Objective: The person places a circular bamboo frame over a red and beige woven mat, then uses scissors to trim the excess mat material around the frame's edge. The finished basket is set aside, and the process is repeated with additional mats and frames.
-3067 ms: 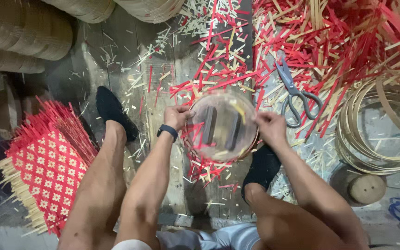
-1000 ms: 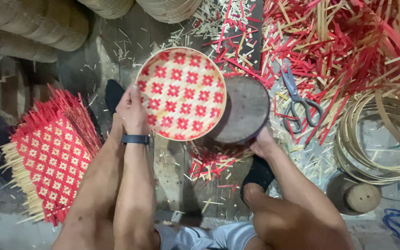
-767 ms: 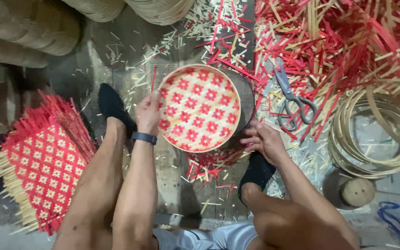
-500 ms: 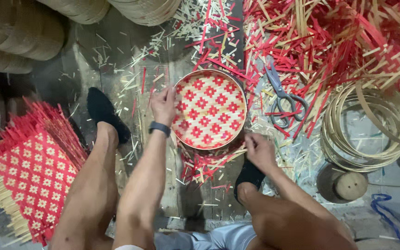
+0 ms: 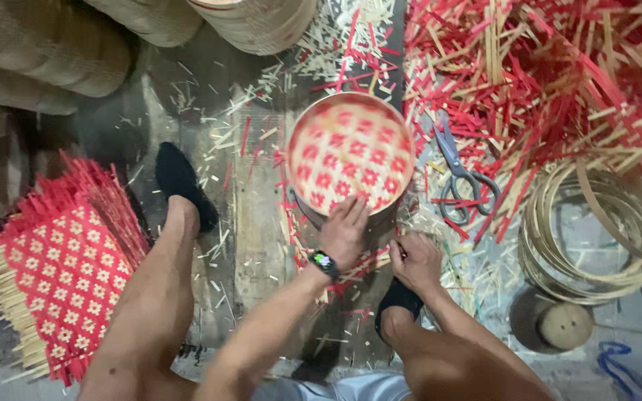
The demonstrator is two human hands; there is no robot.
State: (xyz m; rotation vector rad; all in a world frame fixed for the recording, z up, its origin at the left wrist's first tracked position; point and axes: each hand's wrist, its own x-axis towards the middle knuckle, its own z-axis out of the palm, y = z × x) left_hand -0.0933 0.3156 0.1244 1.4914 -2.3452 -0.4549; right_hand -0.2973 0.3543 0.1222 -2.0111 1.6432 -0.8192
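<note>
Nearest, the person's two bare legs stretch forward over the wooden floor [image 5: 250,223], each foot in a black sock. Between them, the right hand [image 5: 416,261] rests just above the right foot, its fingers [image 5: 399,256] curled together over scattered red and pale strips; whether they pinch anything cannot be told. The left hand [image 5: 345,232], with a dark watch [image 5: 324,261] at the wrist, lies with fingers [image 5: 354,212] spread flat and apart on the near rim of the round woven tray [image 5: 351,152]. That tray, red and cream in a flower-like pattern, sits on a round form just beyond both hands, at the middle of the view. To the left lies a square woven mat [image 5: 61,275] of the same pattern with loose strip ends. To the right of the tray lie grey scissors [image 5: 458,174], then coiled bamboo hoops [image 5: 596,230] and a small wooden disc [image 5: 565,325]. Farthest, a heap of red and pale strips [image 5: 544,67] and stacked baskets [image 5: 46,44].
</note>
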